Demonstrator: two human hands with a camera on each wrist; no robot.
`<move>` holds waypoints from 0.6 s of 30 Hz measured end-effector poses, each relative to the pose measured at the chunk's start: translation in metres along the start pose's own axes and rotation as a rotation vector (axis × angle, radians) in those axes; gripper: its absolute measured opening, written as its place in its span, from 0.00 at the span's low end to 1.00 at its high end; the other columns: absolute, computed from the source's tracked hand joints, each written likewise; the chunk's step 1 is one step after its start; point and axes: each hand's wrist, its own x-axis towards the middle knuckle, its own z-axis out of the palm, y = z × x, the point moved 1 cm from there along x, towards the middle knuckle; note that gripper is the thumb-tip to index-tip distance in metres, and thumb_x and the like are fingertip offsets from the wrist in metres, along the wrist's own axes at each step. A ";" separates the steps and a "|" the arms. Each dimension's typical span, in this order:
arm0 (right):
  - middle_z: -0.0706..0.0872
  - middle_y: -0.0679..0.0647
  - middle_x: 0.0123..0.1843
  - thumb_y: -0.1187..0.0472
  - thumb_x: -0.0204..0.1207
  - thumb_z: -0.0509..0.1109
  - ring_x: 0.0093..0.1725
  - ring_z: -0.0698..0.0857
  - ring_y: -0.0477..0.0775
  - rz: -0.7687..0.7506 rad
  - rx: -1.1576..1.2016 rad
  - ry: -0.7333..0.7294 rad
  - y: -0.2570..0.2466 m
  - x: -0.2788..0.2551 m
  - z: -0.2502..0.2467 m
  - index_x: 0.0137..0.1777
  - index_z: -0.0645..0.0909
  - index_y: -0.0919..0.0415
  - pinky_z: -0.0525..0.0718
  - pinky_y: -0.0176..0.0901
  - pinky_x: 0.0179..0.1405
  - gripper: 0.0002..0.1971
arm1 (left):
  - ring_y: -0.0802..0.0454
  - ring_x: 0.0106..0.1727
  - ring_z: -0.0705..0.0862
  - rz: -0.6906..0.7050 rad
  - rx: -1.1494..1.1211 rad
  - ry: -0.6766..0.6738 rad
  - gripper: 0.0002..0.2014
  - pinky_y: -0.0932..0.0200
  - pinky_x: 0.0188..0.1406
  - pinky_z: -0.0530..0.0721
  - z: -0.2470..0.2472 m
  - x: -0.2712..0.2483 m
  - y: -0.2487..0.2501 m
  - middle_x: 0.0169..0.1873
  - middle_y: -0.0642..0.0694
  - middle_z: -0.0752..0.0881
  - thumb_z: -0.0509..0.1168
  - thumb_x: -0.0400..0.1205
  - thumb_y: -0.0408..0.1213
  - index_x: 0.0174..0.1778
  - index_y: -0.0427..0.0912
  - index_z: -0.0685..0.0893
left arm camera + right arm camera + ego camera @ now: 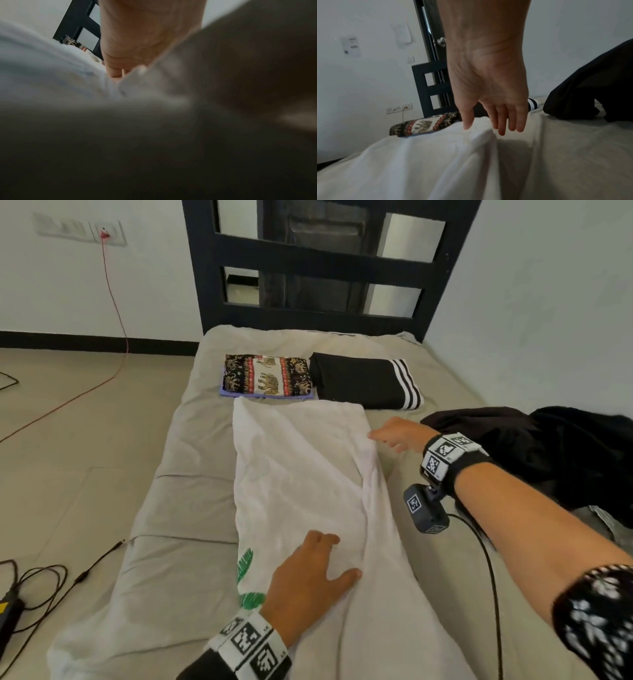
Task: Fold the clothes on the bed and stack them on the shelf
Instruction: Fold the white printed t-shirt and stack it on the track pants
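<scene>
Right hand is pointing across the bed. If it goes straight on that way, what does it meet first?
The right hand is open, fingertips at the right edge of the white garment. Going straight on, it would meet that garment's raised fold first. Whether it already touches is unclear.

White garment (301, 474), centre frame, green leaf print at lower left edge. Folded cloth (267, 377), upper centre: black, red, cream elephant pattern. Black folded garment (363, 383), white stripes. Beige bedsheet (178, 508).
</scene>
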 end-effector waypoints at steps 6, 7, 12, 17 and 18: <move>0.71 0.63 0.79 0.44 0.78 0.70 0.75 0.74 0.66 0.048 0.016 -0.028 0.004 0.067 0.020 0.80 0.63 0.68 0.71 0.56 0.76 0.39 | 0.59 0.51 0.78 -0.119 0.044 -0.037 0.16 0.61 0.52 0.77 -0.002 0.006 0.003 0.46 0.62 0.71 0.53 0.80 0.67 0.49 0.60 0.73; 0.74 0.65 0.76 0.45 0.77 0.72 0.71 0.77 0.66 0.051 0.104 -0.013 0.006 0.075 0.023 0.78 0.66 0.69 0.73 0.58 0.74 0.38 | 0.60 0.48 0.77 -0.132 0.055 -0.049 0.20 0.62 0.50 0.77 -0.002 0.007 0.005 0.44 0.61 0.71 0.50 0.78 0.71 0.47 0.60 0.72; 0.82 0.65 0.66 0.63 0.73 0.76 0.62 0.83 0.64 -0.002 0.417 0.037 0.000 0.093 0.024 0.70 0.74 0.70 0.84 0.51 0.60 0.27 | 0.60 0.44 0.73 -0.147 0.110 -0.082 0.34 0.64 0.39 0.70 -0.004 0.008 0.009 0.38 0.60 0.69 0.43 0.64 0.81 0.47 0.57 0.73; 0.79 0.64 0.68 0.68 0.73 0.74 0.63 0.82 0.63 -0.154 0.359 0.057 -0.036 0.093 0.034 0.76 0.71 0.65 0.87 0.50 0.53 0.30 | 0.58 0.45 0.73 -0.141 0.144 -0.053 0.17 0.62 0.45 0.73 -0.003 0.006 0.004 0.45 0.59 0.73 0.56 0.81 0.64 0.51 0.54 0.75; 0.79 0.63 0.67 0.69 0.74 0.73 0.62 0.82 0.63 -0.173 0.327 0.036 -0.043 0.092 0.039 0.76 0.71 0.64 0.86 0.52 0.56 0.30 | 0.58 0.46 0.75 -0.137 0.132 -0.035 0.15 0.63 0.44 0.73 -0.003 0.005 0.002 0.46 0.60 0.75 0.56 0.82 0.63 0.50 0.55 0.73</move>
